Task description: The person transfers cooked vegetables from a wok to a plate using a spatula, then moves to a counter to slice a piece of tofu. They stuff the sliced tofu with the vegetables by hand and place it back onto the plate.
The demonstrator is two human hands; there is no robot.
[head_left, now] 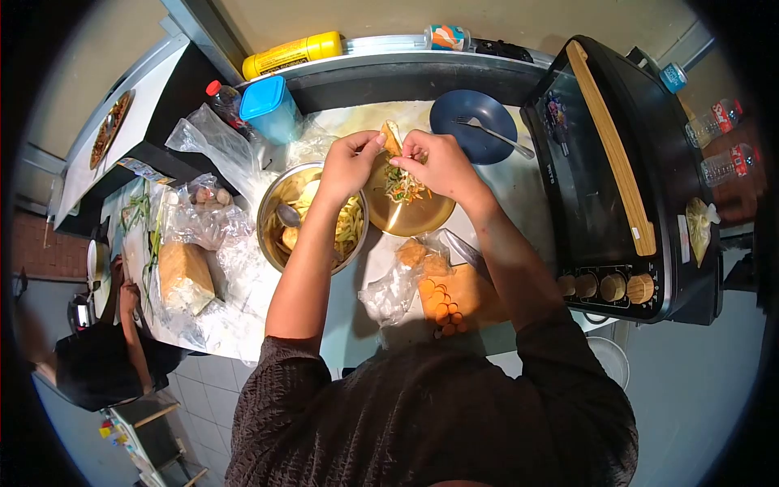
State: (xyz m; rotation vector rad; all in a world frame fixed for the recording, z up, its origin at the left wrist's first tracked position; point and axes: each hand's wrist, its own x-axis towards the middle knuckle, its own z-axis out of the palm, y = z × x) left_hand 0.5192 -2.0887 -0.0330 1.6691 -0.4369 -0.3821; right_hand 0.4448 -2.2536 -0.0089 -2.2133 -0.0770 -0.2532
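1. The left hand (349, 166) is nearly closing, its thumb and fingertips pinching the edge of a small golden-brown, pale-centred food piece (392, 136).
2. The right hand (442, 166) is curling partly closed beside the piece, fingertips bunching near its lower edge; whether they are gripping it or shreds, I cannot tell.
3. The piece is hanging above a round amber plate (398, 227) on the pale bench (531, 207), with mixed shredded vegetables (402, 188) lying below.
4. It is looking light, soft and perhaps slightly greasy; a hard squeeze would probably be tearing it, so the firmer browned outer edges seem the place for a gentle pinch.
5. The yellow cylindrical bottle (292, 55) is carrying dark print, and the black oven (578, 191) is showing small pale lettering; neither is reading clearly. The clear plastic bottle (734, 162) is wearing a red label, its brand uncertain.
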